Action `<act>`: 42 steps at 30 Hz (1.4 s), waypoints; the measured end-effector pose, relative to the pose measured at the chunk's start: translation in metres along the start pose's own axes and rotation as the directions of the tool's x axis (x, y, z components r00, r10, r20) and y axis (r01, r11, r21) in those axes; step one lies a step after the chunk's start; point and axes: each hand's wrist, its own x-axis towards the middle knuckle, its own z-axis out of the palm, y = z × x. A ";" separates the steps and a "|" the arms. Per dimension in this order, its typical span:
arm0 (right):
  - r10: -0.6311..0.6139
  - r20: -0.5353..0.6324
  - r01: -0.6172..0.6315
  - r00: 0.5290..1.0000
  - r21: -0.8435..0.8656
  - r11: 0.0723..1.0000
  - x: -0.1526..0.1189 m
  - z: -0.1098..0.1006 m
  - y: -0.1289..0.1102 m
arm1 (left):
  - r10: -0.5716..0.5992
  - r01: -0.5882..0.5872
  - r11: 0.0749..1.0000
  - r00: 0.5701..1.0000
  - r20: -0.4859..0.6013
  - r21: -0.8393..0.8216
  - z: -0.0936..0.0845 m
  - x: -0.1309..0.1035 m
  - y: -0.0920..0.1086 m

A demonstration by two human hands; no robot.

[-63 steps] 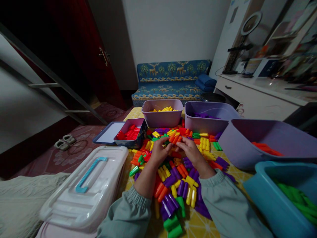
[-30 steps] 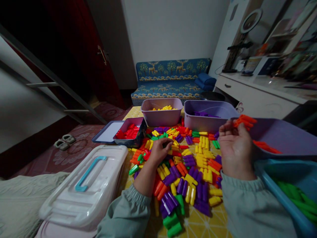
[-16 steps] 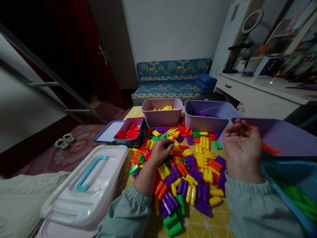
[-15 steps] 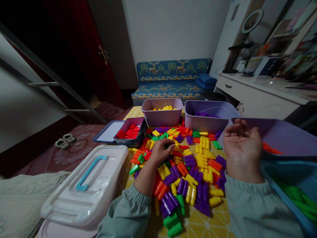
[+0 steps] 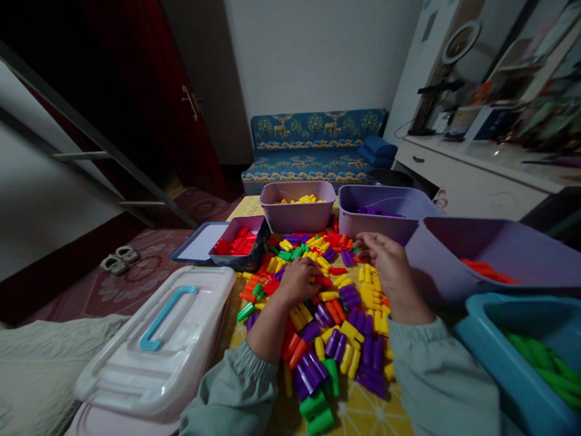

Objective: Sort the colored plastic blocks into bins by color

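Reached over blocks on yellow cloth — two-handed.
Curled left hand over the blocks' eleven o'clock, couldn't tell if gripping — held right hand loosely spread at two o'clock, near a bin.

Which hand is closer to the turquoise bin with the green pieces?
The right hand: it is left of the turquoise bin, at the right side of the pile. The left hand is farther left, over the pile.

glossy, multicoloured tubular pieces lie loosely jumbled.
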 end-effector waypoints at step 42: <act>0.133 0.081 -0.123 0.988 -0.119 0.985 -0.017 0.035 0.058 | -0.732 -0.337 -0.373 0.679 0.051 -0.864 -0.074 0.002 -0.003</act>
